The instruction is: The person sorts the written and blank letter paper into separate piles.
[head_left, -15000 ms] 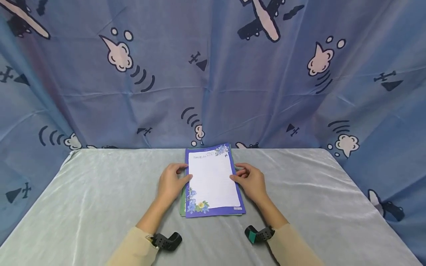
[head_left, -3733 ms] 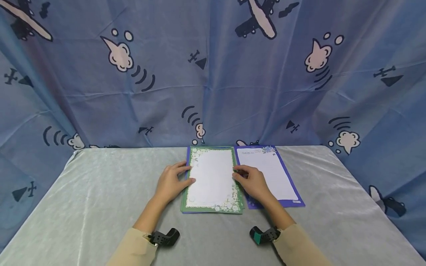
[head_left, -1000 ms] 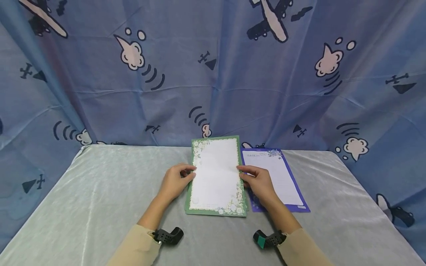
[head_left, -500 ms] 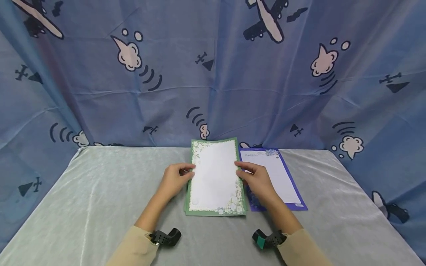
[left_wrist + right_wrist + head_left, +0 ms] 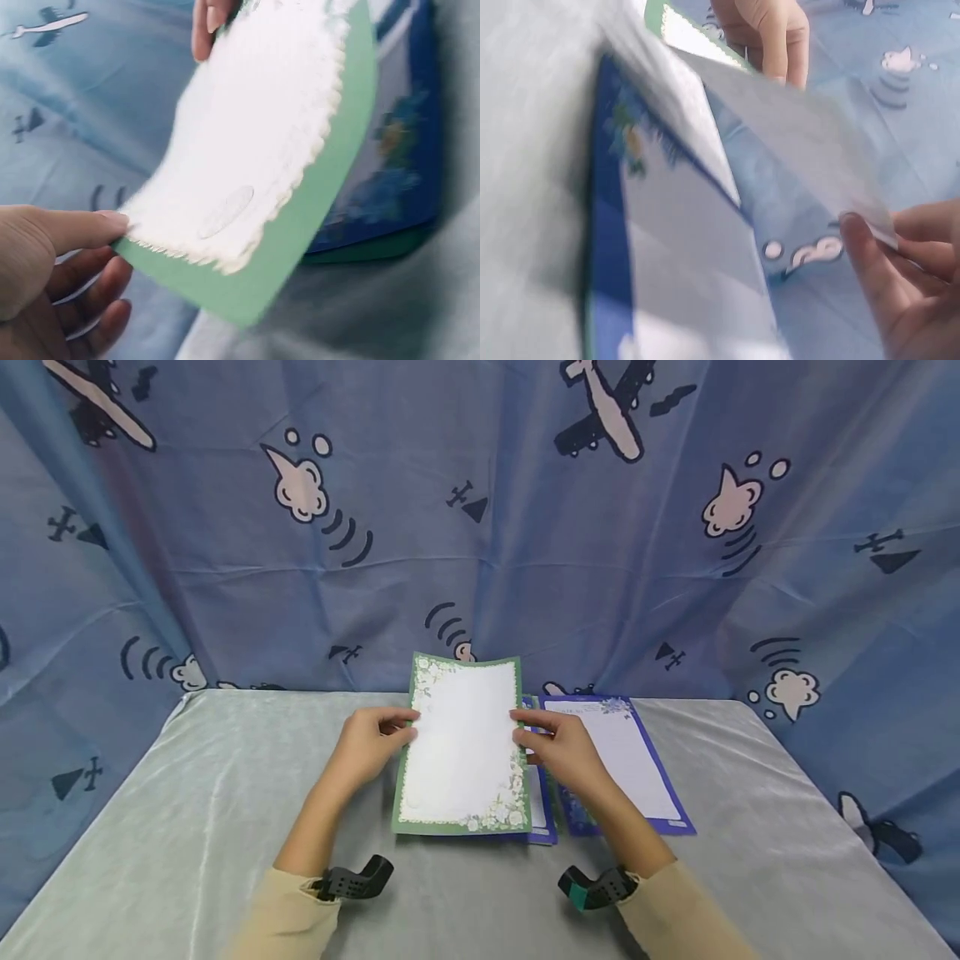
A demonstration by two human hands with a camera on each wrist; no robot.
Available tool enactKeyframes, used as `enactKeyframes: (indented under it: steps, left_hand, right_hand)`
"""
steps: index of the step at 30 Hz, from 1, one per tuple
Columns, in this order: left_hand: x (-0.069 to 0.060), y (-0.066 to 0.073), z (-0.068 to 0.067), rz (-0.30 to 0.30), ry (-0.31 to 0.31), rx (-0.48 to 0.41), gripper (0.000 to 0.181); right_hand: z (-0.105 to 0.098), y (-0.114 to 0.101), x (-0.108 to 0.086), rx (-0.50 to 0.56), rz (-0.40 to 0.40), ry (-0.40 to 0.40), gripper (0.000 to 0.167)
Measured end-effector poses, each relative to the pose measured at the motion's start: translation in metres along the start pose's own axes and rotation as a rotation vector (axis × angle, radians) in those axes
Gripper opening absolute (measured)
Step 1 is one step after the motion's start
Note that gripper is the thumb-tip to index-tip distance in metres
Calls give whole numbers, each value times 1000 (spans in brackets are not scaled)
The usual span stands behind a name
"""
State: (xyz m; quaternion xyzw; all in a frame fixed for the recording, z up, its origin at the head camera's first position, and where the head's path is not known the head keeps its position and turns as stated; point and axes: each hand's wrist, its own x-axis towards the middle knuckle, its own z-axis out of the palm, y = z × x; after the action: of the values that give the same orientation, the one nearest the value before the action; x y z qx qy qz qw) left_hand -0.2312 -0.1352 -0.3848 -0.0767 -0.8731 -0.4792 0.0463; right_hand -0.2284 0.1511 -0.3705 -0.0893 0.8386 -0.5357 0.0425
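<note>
A green-bordered sheet of paper (image 5: pixel 465 743) with a white middle and printed flowers is raised off the table, slightly bowed. My left hand (image 5: pixel 369 747) pinches its left edge between thumb and fingers. At the opposite edge, my right hand (image 5: pixel 562 752) pinches it too. Beneath it, mostly covered, lies a pile of papers with a purple-bordered sheet (image 5: pixel 542 814) on top. Green edging shows under that purple sheet in the left wrist view. Another purple-bordered sheet (image 5: pixel 641 768), with small writing near its top, lies to the right, partly behind my right hand and forearm.
A pale velvety cloth (image 5: pixel 262 793) covers the table. Behind it hangs a blue curtain (image 5: pixel 390 510) printed with airplanes and clouds. Black cameras are strapped to both wrists, the left wrist camera (image 5: pixel 356 878) among them.
Both hands have lifted the green-bordered sheet and shifted it left, uncovering a purple-bordered one below. Fifteen seconds ago the sheet with writing lay atop the pile; by 3.7 seconds ago it lay at right.
</note>
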Motion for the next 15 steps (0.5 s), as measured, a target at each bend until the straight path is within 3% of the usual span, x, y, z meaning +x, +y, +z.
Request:
enactKeyframes:
  steps: [15]
  left_hand:
    - [-13,2,-66,-102,84,34,33]
  right_hand:
    - [30,-53,26,67,-37,-118,40]
